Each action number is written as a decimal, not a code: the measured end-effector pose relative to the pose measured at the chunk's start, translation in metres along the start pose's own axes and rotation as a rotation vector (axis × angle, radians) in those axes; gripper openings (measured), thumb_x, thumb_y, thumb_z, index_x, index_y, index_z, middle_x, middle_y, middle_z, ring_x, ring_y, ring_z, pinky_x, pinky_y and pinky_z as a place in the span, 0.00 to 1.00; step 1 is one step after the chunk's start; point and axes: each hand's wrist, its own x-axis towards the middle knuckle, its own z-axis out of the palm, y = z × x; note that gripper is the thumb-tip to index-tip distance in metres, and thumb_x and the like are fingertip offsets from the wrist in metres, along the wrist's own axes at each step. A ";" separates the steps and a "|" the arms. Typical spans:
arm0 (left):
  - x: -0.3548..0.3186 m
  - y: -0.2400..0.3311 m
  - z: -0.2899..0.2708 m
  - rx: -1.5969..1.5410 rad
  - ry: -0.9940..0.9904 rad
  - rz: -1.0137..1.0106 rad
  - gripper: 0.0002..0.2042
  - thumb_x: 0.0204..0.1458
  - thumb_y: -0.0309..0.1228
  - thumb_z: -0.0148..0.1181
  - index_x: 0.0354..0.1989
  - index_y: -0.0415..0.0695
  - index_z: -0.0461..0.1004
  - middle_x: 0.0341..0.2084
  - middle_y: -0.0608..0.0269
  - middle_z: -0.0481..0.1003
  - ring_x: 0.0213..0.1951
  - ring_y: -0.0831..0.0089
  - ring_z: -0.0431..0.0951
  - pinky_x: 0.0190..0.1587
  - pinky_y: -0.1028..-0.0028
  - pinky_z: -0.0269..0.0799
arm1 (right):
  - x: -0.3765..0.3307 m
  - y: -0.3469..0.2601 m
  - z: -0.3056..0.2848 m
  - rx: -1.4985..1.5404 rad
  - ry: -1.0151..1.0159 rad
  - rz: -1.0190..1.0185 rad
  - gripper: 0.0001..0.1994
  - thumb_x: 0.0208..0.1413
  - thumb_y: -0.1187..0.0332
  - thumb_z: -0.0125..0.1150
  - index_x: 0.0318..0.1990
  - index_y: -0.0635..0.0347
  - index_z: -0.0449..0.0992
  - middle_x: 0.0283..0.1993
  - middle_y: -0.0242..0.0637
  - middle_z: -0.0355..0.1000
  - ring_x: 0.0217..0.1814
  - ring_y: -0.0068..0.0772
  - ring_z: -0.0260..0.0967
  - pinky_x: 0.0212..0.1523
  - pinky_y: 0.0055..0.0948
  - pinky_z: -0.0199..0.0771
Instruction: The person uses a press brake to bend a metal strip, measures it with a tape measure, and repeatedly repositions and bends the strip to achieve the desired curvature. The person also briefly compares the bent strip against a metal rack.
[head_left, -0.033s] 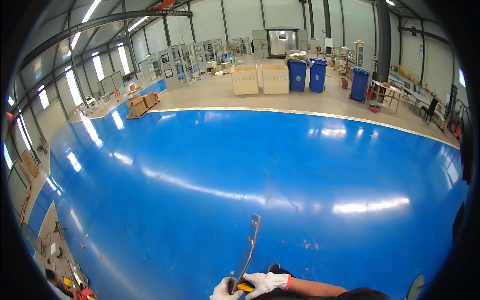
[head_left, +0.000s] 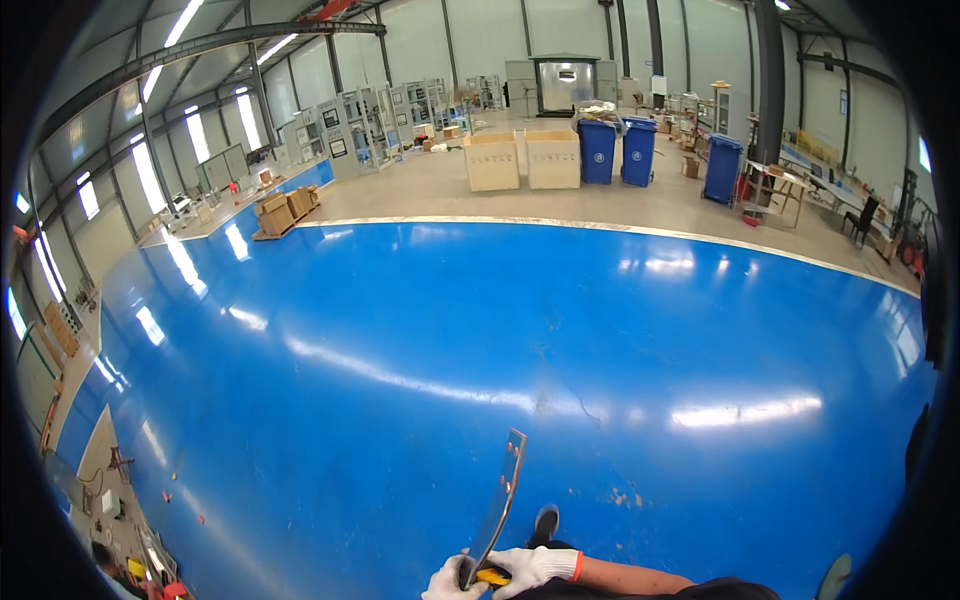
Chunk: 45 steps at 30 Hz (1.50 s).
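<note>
Near the lower edge, both of my hands wear white work gloves. My left hand [head_left: 447, 581] is closed around the lower end of a long flat metal bar [head_left: 500, 500]. This bar looks slightly bent, shows copper-coloured edges and has a few holes near its upper end, which points up and away from me. Beside it, my right hand [head_left: 537, 567] is closed on a small yellow-and-dark tool [head_left: 492, 577] held against the bar. Most of the tool is hidden by the glove, so its kind is unclear.
Shiny blue floor [head_left: 420, 300] stretches ahead. Beyond its pale border stand wooden crates [head_left: 491, 163], blue wheeled bins [head_left: 597, 153] and a pallet of cardboard boxes [head_left: 275, 212]. My shoe [head_left: 546, 521] shows below. At lower left, a person [head_left: 108, 560] is near scattered equipment.
My dark shoe has come further into view ahead of my right hand. Both hands keep their hold on the bar and the yellow tool, shifting barely to the right.
</note>
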 end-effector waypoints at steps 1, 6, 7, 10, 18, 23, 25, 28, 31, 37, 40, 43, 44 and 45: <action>0.058 0.005 -0.006 0.004 -0.005 0.043 0.24 0.49 0.29 0.69 0.57 0.42 0.72 0.44 0.46 0.81 0.47 0.52 0.83 0.50 0.60 0.79 | 0.041 0.047 -0.037 0.030 -0.083 -0.014 0.43 0.51 0.50 0.74 0.71 0.58 0.62 0.56 0.52 0.76 0.55 0.49 0.76 0.58 0.42 0.76; 0.346 0.049 -0.054 0.089 0.126 0.153 0.22 0.51 0.28 0.67 0.56 0.41 0.73 0.42 0.49 0.80 0.44 0.53 0.81 0.48 0.59 0.77 | 0.218 0.148 -0.321 0.004 -0.387 0.139 0.28 0.63 0.52 0.62 0.66 0.57 0.73 0.51 0.40 0.78 0.44 0.32 0.75 0.42 0.32 0.78; 0.384 0.048 -0.068 0.024 0.106 0.086 0.21 0.51 0.28 0.67 0.54 0.41 0.73 0.39 0.54 0.79 0.42 0.60 0.80 0.46 0.63 0.77 | 0.242 0.133 -0.366 0.001 -0.434 0.224 0.29 0.65 0.48 0.60 0.66 0.56 0.73 0.51 0.39 0.78 0.44 0.32 0.75 0.41 0.31 0.78; 0.514 0.090 -0.102 -0.165 0.135 -0.008 0.19 0.50 0.24 0.65 0.52 0.42 0.73 0.34 0.65 0.75 0.36 0.75 0.74 0.41 0.72 0.75 | 0.301 0.128 -0.507 -0.063 -0.531 0.428 0.31 0.67 0.41 0.54 0.66 0.54 0.73 0.49 0.37 0.77 0.44 0.32 0.76 0.38 0.30 0.80; 0.881 0.004 -0.244 -0.880 0.368 -0.110 0.21 0.40 0.13 0.62 0.46 0.36 0.72 0.26 0.59 0.72 0.23 0.67 0.74 0.26 0.67 0.71 | 0.480 0.291 -0.824 0.157 -0.467 0.759 0.22 0.66 0.49 0.61 0.52 0.60 0.83 0.42 0.32 0.81 0.42 0.23 0.76 0.45 0.27 0.79; 1.141 -0.011 -0.312 -0.380 0.679 -0.270 0.19 0.44 0.22 0.66 0.47 0.40 0.71 0.28 0.62 0.74 0.28 0.67 0.77 0.32 0.66 0.74 | 0.610 0.298 -1.001 0.006 -0.329 0.637 0.19 0.66 0.53 0.61 0.53 0.56 0.85 0.52 0.40 0.83 0.54 0.36 0.78 0.55 0.36 0.79; 1.243 0.022 -0.344 -0.055 0.735 -0.405 0.20 0.46 0.25 0.66 0.50 0.40 0.71 0.33 0.55 0.77 0.35 0.57 0.81 0.39 0.61 0.77 | 0.642 0.316 -1.086 0.078 -0.242 0.605 0.18 0.63 0.56 0.63 0.51 0.60 0.85 0.49 0.41 0.83 0.50 0.35 0.80 0.54 0.33 0.80; 1.382 0.066 -0.398 0.178 0.833 -0.421 0.24 0.48 0.27 0.65 0.55 0.39 0.70 0.46 0.42 0.78 0.49 0.42 0.80 0.51 0.52 0.76 | 0.676 0.330 -1.183 0.690 0.238 0.897 0.17 0.64 0.61 0.62 0.42 0.72 0.81 0.35 0.48 0.81 0.33 0.42 0.81 0.36 0.42 0.85; 1.526 0.083 -0.442 0.568 0.866 -0.341 0.27 0.46 0.28 0.68 0.57 0.37 0.69 0.47 0.43 0.77 0.49 0.42 0.79 0.52 0.49 0.75 | 0.735 0.402 -1.272 0.905 0.556 0.694 0.13 0.65 0.63 0.61 0.38 0.68 0.77 0.31 0.47 0.78 0.28 0.43 0.79 0.27 0.45 0.83; 1.799 0.125 -0.490 0.865 0.728 -0.193 0.20 0.49 0.28 0.63 0.52 0.41 0.73 0.37 0.48 0.77 0.41 0.49 0.79 0.44 0.54 0.73 | 0.942 0.486 -1.477 1.222 0.744 0.560 0.13 0.67 0.57 0.60 0.38 0.59 0.74 0.31 0.42 0.75 0.29 0.42 0.74 0.29 0.48 0.78; 1.934 0.159 -0.513 0.972 0.684 -0.190 0.20 0.45 0.27 0.64 0.50 0.43 0.74 0.35 0.52 0.76 0.40 0.53 0.79 0.44 0.56 0.71 | 1.067 0.508 -1.604 1.361 0.563 0.326 0.14 0.69 0.57 0.59 0.39 0.59 0.75 0.36 0.44 0.77 0.32 0.43 0.77 0.31 0.46 0.81; 2.068 0.185 -0.533 0.982 0.613 -0.156 0.20 0.44 0.25 0.64 0.50 0.43 0.75 0.35 0.54 0.77 0.40 0.56 0.79 0.46 0.58 0.69 | 1.211 0.459 -1.741 1.159 0.561 0.234 0.13 0.71 0.59 0.57 0.42 0.61 0.76 0.47 0.49 0.79 0.37 0.43 0.80 0.35 0.43 0.85; 2.110 0.185 -0.542 0.972 0.607 -0.127 0.20 0.44 0.25 0.64 0.50 0.43 0.75 0.36 0.54 0.77 0.40 0.56 0.79 0.47 0.58 0.68 | 1.258 0.454 -1.778 1.152 0.517 0.163 0.13 0.71 0.59 0.57 0.43 0.62 0.76 0.51 0.51 0.79 0.38 0.43 0.81 0.36 0.41 0.86; 2.150 0.185 -0.552 0.965 0.599 -0.104 0.20 0.44 0.25 0.63 0.50 0.43 0.75 0.36 0.54 0.77 0.40 0.56 0.79 0.47 0.58 0.68 | 1.304 0.439 -1.813 1.150 0.513 0.152 0.13 0.71 0.60 0.57 0.43 0.63 0.77 0.49 0.50 0.79 0.37 0.42 0.81 0.36 0.40 0.86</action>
